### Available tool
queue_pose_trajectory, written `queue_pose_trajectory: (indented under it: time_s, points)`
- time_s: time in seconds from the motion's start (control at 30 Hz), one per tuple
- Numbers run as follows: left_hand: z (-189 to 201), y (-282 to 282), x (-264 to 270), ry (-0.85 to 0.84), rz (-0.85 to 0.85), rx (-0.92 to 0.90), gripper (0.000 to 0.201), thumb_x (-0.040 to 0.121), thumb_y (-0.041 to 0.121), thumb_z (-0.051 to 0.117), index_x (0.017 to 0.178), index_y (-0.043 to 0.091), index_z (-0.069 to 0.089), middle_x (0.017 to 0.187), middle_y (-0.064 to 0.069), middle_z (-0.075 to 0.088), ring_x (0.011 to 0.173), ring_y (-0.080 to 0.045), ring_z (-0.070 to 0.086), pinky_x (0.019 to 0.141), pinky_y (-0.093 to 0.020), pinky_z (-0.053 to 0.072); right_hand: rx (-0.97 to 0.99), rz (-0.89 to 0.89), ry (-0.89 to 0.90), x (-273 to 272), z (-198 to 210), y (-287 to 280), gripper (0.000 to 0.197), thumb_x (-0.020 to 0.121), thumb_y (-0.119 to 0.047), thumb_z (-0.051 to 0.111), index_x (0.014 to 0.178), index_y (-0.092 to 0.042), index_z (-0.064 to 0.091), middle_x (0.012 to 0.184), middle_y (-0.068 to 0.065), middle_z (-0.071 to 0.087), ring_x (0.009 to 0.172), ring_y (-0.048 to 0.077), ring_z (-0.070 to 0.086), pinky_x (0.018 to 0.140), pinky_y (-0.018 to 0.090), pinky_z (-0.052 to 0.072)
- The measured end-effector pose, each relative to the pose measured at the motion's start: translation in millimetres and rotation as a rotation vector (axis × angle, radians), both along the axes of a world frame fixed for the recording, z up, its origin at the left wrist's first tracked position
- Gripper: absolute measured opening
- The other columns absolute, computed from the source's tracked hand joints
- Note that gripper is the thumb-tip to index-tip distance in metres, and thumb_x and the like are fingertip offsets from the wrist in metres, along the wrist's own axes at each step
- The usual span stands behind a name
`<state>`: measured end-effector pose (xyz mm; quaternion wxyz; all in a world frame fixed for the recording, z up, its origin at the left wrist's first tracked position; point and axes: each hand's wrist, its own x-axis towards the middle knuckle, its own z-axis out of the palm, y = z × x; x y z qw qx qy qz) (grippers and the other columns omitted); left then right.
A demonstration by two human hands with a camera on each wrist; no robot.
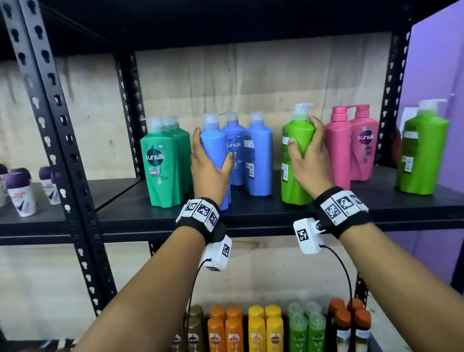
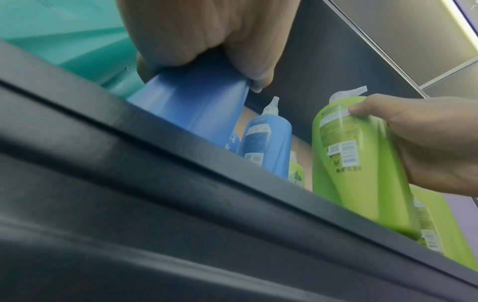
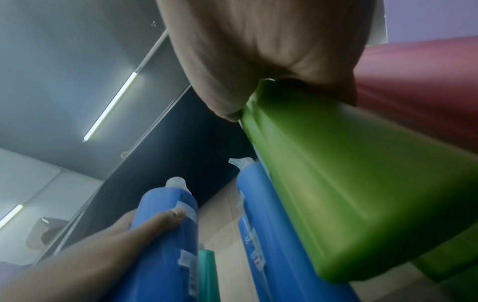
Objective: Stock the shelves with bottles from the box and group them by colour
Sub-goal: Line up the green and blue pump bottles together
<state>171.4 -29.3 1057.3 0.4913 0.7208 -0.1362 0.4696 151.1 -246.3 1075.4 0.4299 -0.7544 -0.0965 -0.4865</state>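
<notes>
Blue pump bottle [image 1: 212, 147] gripped by left hand [image 1: 210, 171], fingers and thumb wrapped round its body; stood at front of the blue group on the middle shelf [image 1: 250, 218], base hidden behind the wrist. Lime-green pump bottle [image 1: 296, 158] gripped by right hand [image 1: 310, 159], thumb on the label side, fingers round the shoulder; stood on same shelf between the blue group and the pink pair. Contact of its base with the shelf not resolved in wrist views because of blur.

Two further blue bottles [image 1: 254, 152] just behind and right of the held one; "sunsilk" partly readable on the middle one, first letter covered. Dark green bottles [image 1: 163, 160] left of the blue group, front label read "sunsilk"; small print illegible. Pink bottles [image 1: 351, 145] right of the held green one, "sunsilk" legible on the rear one. Second lime-green bottle [image 1: 422, 153] at far right of shelf, back label and barcode visible, text too small to read.

Lower shelf: rows of small bottles [image 1: 269, 335] in olive, orange, yellow, green and orange-capped sets; labels blurred. Neighbouring rack at left: purple-capped white containers [image 1: 18, 194], partly cut off by frame edge.
</notes>
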Motion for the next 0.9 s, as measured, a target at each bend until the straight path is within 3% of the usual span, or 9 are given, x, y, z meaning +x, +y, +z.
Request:
queue_pose_trajectory:
  time_s: [0.1,0.2,0.33,0.67,0.77,0.9]
  points:
    - [0,2,3,-0.008,-0.003,0.009,0.089,0.088,0.029,0.074,0.157,0.009,0.02,0.16,-0.011,0.031,0.141,-0.03,0.039,0.115,-0.04,0.034,-0.023,-0.009,0.002,2,-7,-1,0.063,0.099,-0.027,0.058,0.153,-0.016,0.028,0.136,0.023,0.053,0.115,0.042,0.057,0.102,0.048,0.045]
    - [-1,2,3,-0.004,-0.008,0.012,0.089,0.088,0.03,0.073,0.157,0.011,0.019,0.16,-0.01,0.031,0.14,-0.031,0.039,0.115,-0.043,0.035,-0.034,-0.013,0.006,4,-11,-1,0.065,0.1,-0.027,0.058,0.155,-0.017,0.025,0.146,0.02,0.047,0.123,0.04,0.053,0.107,0.046,0.043]
    - [-1,3,2,-0.004,-0.018,0.017,0.09,0.088,0.03,0.073,0.157,0.01,0.019,0.16,-0.01,0.03,0.14,-0.03,0.038,0.115,-0.042,0.034,-0.007,-0.01,0.035,5,-12,2,0.068,0.099,-0.026,0.057,0.157,-0.02,0.022,0.146,0.022,0.043,0.127,0.04,0.048,0.11,0.043,0.039]
    - [-14,9,3,0.006,-0.055,0.03,0.094,0.09,0.032,0.072,0.159,0.014,0.012,0.164,-0.005,0.024,0.147,-0.022,0.031,0.12,-0.039,0.03,0.006,-0.085,-0.01,-6,-3,3,0.065,0.088,-0.014,0.067,0.147,-0.011,0.042,0.135,0.02,0.039,0.125,0.037,0.049,0.111,0.038,0.039]
    - [-26,13,5,0.083,-0.101,-0.014,0.09,0.088,0.031,0.075,0.157,0.017,0.019,0.157,-0.005,0.037,0.139,-0.023,0.044,0.114,-0.038,0.038,-0.071,-0.216,-0.114,-14,-1,7,0.052,0.083,-0.01,0.064,0.133,-0.004,0.054,0.129,0.022,0.044,0.122,0.037,0.048,0.109,0.043,0.039]
    - [-29,15,10,0.182,-0.075,-0.055,0.083,0.084,0.034,0.078,0.15,0.014,0.031,0.144,-0.007,0.051,0.125,-0.029,0.055,0.102,-0.039,0.046,-0.248,-0.377,-0.179,-27,1,25,0.032,0.082,-0.021,0.061,0.111,-0.009,0.061,0.122,0.015,0.05,0.112,0.033,0.047,0.099,0.042,0.042]
